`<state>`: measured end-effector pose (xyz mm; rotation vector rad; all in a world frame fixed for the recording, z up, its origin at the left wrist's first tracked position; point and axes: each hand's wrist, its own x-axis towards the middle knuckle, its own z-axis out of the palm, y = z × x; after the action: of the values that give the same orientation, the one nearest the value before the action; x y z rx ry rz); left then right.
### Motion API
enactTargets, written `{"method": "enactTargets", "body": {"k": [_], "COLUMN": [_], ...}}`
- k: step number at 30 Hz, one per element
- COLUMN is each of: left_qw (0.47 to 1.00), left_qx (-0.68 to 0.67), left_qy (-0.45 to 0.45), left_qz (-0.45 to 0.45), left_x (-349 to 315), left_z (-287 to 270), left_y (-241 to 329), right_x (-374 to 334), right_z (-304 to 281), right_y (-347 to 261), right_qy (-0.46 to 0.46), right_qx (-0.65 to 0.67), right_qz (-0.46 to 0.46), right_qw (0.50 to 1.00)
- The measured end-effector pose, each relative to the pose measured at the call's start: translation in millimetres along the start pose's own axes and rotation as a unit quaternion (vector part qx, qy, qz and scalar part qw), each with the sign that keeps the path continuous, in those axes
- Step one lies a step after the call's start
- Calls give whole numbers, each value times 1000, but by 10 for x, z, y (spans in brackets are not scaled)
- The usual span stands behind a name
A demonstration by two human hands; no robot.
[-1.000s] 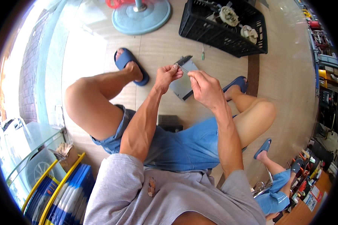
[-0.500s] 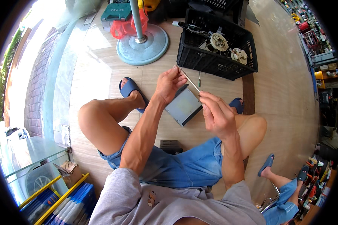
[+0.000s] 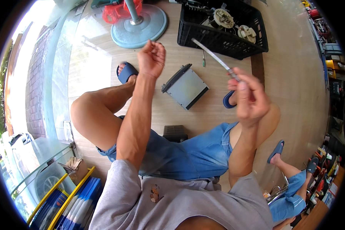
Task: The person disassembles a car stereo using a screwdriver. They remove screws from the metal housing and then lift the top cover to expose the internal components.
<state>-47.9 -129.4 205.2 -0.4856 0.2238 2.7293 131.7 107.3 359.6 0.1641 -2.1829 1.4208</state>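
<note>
My right hand (image 3: 249,94), slightly blurred, is closed around one end of a slim silver rod (image 3: 214,56). The rod slants up and left, its free end in front of the black crate's near wall. My left hand (image 3: 152,57) is raised near the round stand base, its fingers curled in; whatever they may hold is hidden. Between my feet, on the floor and below both hands, lies a flat grey metal box (image 3: 186,87) with a black front panel, like a car stereo. Neither hand touches it. Just beyond it is a small green-handled screwdriver (image 3: 204,60).
A black plastic crate (image 3: 218,43) holds round cream-coloured parts with wires. Left of it stands a pale round base (image 3: 120,36) with a pole and a red plastic bag (image 3: 111,15). A small dark box (image 3: 174,132) sits close to me. Another person's leg (image 3: 285,164) shows at lower right.
My hands have parted: the left moved up and left off the rod's tip, the right swung right with the rod. The grey box is now uncovered. The view has shifted a little.
</note>
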Motion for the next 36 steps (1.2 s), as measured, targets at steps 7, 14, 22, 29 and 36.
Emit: {"method": "enactTargets", "body": {"k": [7, 14, 22, 29, 36], "left_qw": [995, 962, 857, 659, 495], "left_qx": [52, 172, 383, 713, 868], "left_qy": [77, 206, 338, 209, 23], "left_qz": [33, 48, -71, -119, -27], "left_x": [219, 439, 349, 775, 1412], "left_z": [-296, -1136, -1672, -1451, -1500], "left_y": [404, 622, 245, -236, -891], "right_x": [122, 189, 177, 106, 48], "right_z": [-320, -387, -474, -539, -566], "right_y": [149, 268, 374, 439, 457], "right_qy": [150, 203, 254, 289, 255], "right_qx": [43, 75, 34, -12, -55], "right_qz": [69, 50, 114, 154, 180], "right_qw": [985, 975, 960, 945, 948]}}
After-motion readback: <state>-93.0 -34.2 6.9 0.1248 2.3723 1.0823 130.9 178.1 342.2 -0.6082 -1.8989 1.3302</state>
